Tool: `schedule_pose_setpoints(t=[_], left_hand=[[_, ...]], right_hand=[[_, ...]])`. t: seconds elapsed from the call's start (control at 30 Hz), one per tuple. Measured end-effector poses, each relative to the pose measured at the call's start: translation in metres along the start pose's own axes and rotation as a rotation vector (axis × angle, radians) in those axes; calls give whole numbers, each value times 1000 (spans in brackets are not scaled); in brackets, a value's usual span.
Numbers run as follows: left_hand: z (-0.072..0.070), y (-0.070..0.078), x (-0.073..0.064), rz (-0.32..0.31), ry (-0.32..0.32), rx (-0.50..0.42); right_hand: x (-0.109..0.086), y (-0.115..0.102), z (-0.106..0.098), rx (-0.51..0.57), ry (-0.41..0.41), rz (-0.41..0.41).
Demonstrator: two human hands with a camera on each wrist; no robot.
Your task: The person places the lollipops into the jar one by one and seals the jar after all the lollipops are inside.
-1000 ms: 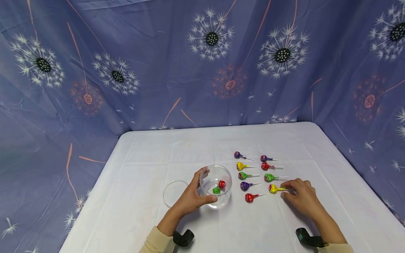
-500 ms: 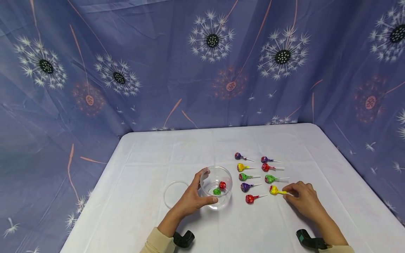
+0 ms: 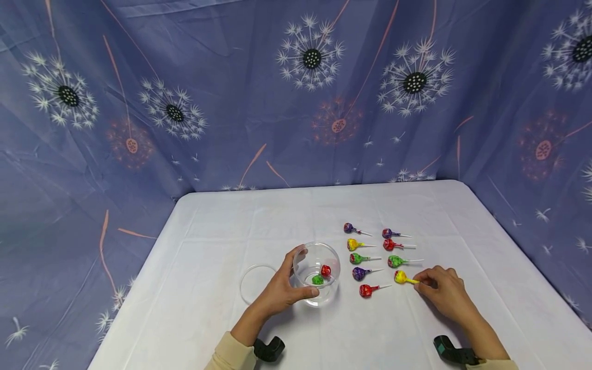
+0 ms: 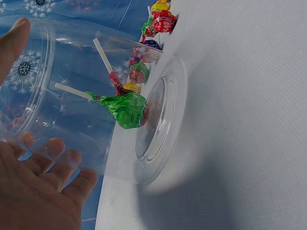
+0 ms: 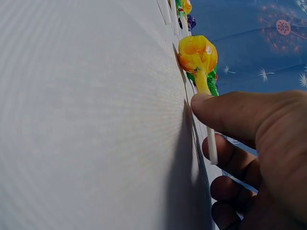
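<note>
In the head view my left hand (image 3: 281,292) holds a clear plastic jar (image 3: 330,285) around its side, the thumb at the near side. Inside the jar stand a green lollipop (image 4: 127,111) and a red lollipop (image 3: 326,270), their white sticks pointing up towards the mouth. My right hand (image 3: 444,293) pinches the stick of a yellow lollipop (image 5: 197,53) between thumb and forefinger, close over the table. The yellow wrapped head points away from the fingers, to the left in the head view.
Two rows of lollipops, among them a red lollipop (image 3: 366,291) and a green lollipop (image 3: 395,261), lie between the hands and further back. A clear round lid (image 3: 241,284) lies left of the jar on the white table (image 3: 208,257). A patterned blue curtain (image 3: 231,103) surrounds the far sides.
My right thumb and forefinger have closed on the yellow lollipop's stick, and the hand has shifted slightly. The left hand and jar hold their place.
</note>
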State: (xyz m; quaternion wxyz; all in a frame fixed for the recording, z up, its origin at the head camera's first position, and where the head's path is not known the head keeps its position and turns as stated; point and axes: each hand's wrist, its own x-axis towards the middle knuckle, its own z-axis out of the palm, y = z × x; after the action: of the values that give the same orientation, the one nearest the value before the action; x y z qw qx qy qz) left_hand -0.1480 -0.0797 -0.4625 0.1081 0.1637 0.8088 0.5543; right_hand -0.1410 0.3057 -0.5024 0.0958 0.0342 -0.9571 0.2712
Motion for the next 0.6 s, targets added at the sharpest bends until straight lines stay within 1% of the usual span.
schedule_pose_setpoints(t=[0.17,0.37,0.47,0.6], left_hand=[[0,0,0,6,-2,-1],[0,0,0,-1,3,2],[0,0,0,-3,2,4],[0,0,0,-2,1,7]], right_hand=[[0,-2,-1,13,27,-7],[2,-5,-2,15,31,8],[2,-7,-3,21,43,1],[3,-12,-7,32,83,-26]])
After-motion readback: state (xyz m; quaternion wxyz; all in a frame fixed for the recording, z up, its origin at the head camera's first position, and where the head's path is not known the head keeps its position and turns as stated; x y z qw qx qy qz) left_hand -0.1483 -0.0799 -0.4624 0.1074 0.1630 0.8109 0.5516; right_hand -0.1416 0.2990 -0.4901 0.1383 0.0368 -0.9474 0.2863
